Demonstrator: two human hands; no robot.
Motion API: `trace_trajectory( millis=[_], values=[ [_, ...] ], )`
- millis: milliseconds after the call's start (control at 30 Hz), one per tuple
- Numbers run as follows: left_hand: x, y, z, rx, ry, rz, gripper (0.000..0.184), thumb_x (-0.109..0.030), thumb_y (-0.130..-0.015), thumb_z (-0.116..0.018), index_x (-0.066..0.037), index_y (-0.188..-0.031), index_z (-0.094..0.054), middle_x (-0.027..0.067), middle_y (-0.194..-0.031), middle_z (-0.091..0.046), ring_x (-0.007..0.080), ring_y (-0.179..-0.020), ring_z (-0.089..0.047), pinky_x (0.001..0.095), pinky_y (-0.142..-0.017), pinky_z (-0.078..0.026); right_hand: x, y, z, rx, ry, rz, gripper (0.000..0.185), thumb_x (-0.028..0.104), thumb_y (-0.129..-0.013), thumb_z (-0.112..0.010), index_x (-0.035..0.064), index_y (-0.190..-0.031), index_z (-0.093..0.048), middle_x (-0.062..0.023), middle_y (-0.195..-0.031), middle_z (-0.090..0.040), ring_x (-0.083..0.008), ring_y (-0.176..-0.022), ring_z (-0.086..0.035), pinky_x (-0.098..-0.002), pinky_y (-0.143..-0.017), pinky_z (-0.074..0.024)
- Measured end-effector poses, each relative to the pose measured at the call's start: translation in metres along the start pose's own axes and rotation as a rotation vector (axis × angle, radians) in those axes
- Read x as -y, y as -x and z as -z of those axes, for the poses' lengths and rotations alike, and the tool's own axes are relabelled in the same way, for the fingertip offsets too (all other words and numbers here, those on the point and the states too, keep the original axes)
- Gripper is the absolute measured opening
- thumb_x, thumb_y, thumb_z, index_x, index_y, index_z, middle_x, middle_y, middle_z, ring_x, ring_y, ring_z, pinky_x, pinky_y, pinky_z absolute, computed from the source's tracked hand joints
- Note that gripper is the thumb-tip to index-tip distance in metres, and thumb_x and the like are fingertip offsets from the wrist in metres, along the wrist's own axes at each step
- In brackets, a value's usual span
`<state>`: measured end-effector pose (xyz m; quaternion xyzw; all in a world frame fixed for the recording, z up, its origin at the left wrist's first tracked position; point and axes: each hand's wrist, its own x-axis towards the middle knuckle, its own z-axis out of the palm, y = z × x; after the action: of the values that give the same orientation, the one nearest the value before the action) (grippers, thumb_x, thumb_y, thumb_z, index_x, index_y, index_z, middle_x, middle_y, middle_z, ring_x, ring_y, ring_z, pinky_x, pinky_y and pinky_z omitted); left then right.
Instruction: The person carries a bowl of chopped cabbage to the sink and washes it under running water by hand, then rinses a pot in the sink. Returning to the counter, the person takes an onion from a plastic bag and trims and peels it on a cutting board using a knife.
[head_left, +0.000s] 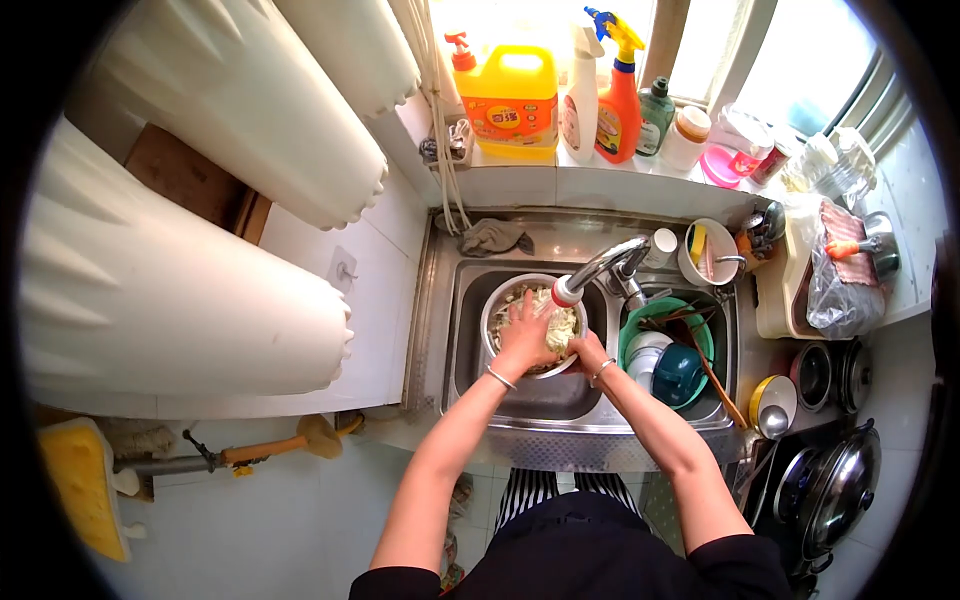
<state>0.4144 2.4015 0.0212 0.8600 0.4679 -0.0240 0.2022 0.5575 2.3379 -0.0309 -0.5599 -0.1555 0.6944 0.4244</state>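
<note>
A round, light-coloured bowl point(486, 322) sits in the left basin of the steel sink point(540, 402). Pale, shredded-looking food point(567, 326) fills much of it; its exact kind is unclear. My left hand point(527, 337) lies on this food with its fingers spread. At the bowl's lower right side, my right hand point(588, 352) grips the rim, its fingertips partly hidden. The curved faucet point(604, 260) reaches over the bowl, its red-and-white tip point(567, 291) just above the food. Whether water runs cannot be made out.
A green basin point(708, 345) with dishes stands in the right sink compartment. Behind are a small white bowl point(692, 277), a grey cloth point(494, 238) and, on the ledge, a yellow jug point(508, 90) and spray bottles point(620, 105). A lidded pot point(835, 490) is at right.
</note>
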Motion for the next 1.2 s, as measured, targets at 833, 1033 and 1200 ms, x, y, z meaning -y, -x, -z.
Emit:
trace_trajectory(
  millis=[833, 1033, 1200],
  values=[
    [-0.013, 0.012, -0.014, -0.204, -0.162, -0.247, 0.061, -0.017, -0.067, -0.068, -0.021, -0.125, -0.049, 0.0169, -0.137, -0.035, 0.0432, -0.132, -0.026, 0.0705, -0.094, -0.023, -0.004, 0.008, -0.005, -0.02, -0.019, 0.12, 0.062, -0.002, -0.066, -0.046, 0.009, -0.127, -0.04, -0.0109, -0.094, -0.058, -0.027, -0.072, -0.063, -0.0409, -0.054, -0.0574],
    [-0.01, -0.006, -0.029, -0.287, -0.136, -0.213, 0.032, -0.014, -0.064, -0.067, -0.014, -0.095, -0.06, 0.013, -0.122, -0.048, 0.0345, -0.113, -0.046, 0.0551, -0.084, -0.04, -0.016, 0.008, -0.003, -0.034, -0.025, 0.096, 0.054, -0.001, -0.064, -0.048, 0.0035, -0.118, -0.046, -0.0106, -0.085, -0.057, -0.025, -0.068, -0.06, -0.0396, -0.052, -0.0563],
    [0.003, -0.01, -0.019, -0.226, 0.051, -0.221, 0.024, -0.005, -0.064, -0.061, -0.008, -0.088, -0.061, 0.0113, -0.11, -0.056, 0.0323, -0.102, -0.052, 0.0476, -0.083, -0.044, -0.034, -0.004, 0.01, -0.024, -0.015, 0.211, 0.057, 0.0, -0.063, -0.048, 0.0045, -0.12, -0.045, -0.0102, -0.086, -0.056, -0.0259, -0.072, -0.061, -0.0407, -0.053, -0.0565]
  ],
)
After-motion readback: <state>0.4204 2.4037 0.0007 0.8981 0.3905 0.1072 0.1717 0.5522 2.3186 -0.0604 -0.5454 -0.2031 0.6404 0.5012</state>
